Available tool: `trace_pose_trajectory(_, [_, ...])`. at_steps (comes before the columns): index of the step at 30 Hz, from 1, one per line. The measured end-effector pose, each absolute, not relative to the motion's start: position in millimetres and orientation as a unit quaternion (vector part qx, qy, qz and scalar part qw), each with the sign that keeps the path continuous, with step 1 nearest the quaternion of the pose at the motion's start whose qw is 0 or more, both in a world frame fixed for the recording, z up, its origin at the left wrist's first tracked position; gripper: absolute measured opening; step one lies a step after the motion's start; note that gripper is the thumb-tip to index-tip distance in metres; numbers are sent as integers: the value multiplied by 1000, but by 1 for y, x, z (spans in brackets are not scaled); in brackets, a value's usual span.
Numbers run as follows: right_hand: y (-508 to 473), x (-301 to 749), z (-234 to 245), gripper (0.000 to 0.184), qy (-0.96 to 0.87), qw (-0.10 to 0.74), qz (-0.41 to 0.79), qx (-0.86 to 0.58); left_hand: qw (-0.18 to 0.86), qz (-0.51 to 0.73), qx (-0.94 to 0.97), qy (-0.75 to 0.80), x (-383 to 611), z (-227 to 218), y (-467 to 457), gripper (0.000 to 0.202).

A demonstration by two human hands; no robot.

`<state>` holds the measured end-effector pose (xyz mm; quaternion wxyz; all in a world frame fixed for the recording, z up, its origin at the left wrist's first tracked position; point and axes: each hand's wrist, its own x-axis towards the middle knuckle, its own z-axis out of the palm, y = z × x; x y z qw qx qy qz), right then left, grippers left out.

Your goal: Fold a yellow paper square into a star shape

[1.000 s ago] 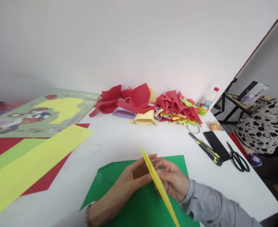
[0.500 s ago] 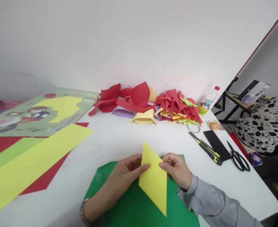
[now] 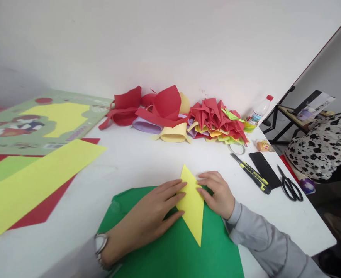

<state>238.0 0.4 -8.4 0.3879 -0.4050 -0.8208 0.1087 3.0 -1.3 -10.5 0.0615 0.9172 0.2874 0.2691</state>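
Observation:
A folded yellow paper kite shape (image 3: 194,208) lies flat on a green paper sheet (image 3: 170,247) on the white table (image 3: 135,162). My left hand (image 3: 150,216) rests flat on the green sheet, fingers stretched out, fingertips pressing the yellow paper's left edge. My right hand (image 3: 218,193) is curled, fingertips pressing the paper's upper right edge. A watch sits on my left wrist.
Long yellow, green and red sheets (image 3: 34,177) lie at left beside a printed paper pack (image 3: 43,123). Folded red and yellow paper pieces (image 3: 187,119) pile along the wall. A tape ring (image 3: 236,148), utility knife (image 3: 250,172), black phone (image 3: 264,169), scissors (image 3: 289,187) and bottle (image 3: 258,111) lie right.
The yellow paper, held upright and edge-on between both hands, turned to face me, then came down flat onto the green sheet. Both hands lowered with it and now press it.

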Motion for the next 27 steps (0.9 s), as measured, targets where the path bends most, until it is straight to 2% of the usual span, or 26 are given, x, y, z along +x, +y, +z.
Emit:
trace_pose_trajectory(4, [-11,237,-1,10,-820,368,79,-430,1,229,934,273,5,-4,-6,29])
trace_pose_trajectory(7, [-15,239,2,9,-796,336,56,-501,-7,218,931,291,9,1,-13,19])
trace_pose_trajectory(11, [-15,243,6,7,-790,276,97,-539,-7,223,928,297,15,2,-24,14])
trace_pose_trajectory(17, [-25,239,19,26,-766,147,102,-617,-23,232,928,292,16,0,-25,36])
trace_pose_trajectory(19, [-27,237,22,28,-747,141,152,-632,-12,226,929,293,16,-1,-25,32])
trace_pose_trajectory(22, [-23,237,24,32,-672,201,307,-643,1,222,929,295,16,-1,-25,26])
trace_pose_trajectory(25, [-15,243,22,29,-585,269,476,-600,14,227,925,303,17,-4,-26,22])
trace_pose_trajectory(27, [-11,248,20,26,-579,277,531,-554,21,240,920,310,17,-7,-26,22])
